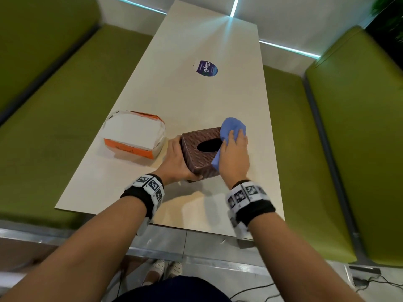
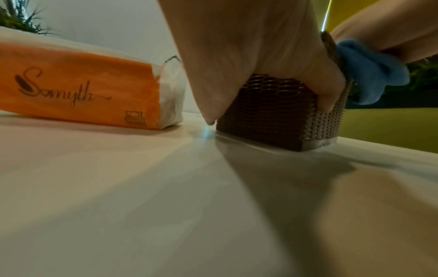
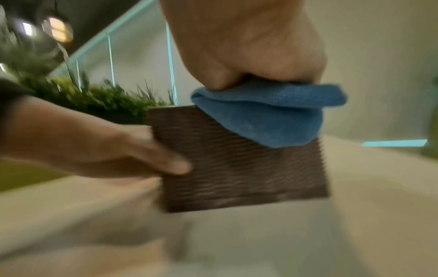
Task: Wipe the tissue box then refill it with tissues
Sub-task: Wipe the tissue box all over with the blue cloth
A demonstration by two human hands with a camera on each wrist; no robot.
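Observation:
A brown woven tissue box (image 1: pixel 196 158) with a dark oval opening on top stands near the table's front edge. My left hand (image 1: pixel 174 159) grips its left side, thumb round the near corner (image 2: pixel 329 97). My right hand (image 1: pixel 234 152) holds a blue cloth (image 1: pixel 232 127) and presses it on the box's top right edge. In the right wrist view the cloth (image 3: pixel 272 120) hangs over the box's side wall (image 3: pixel 237 172) under my curled fingers (image 3: pixel 249 56). An orange and white tissue pack (image 1: pixel 134 136) lies just left of the box, opened on top.
The pale table (image 1: pixel 196 101) runs away from me, with a round purple sticker (image 1: pixel 207 68) at its middle. Green padded benches (image 1: pixel 54 118) flank both long sides. Grey floor and cables lie below the near edge.

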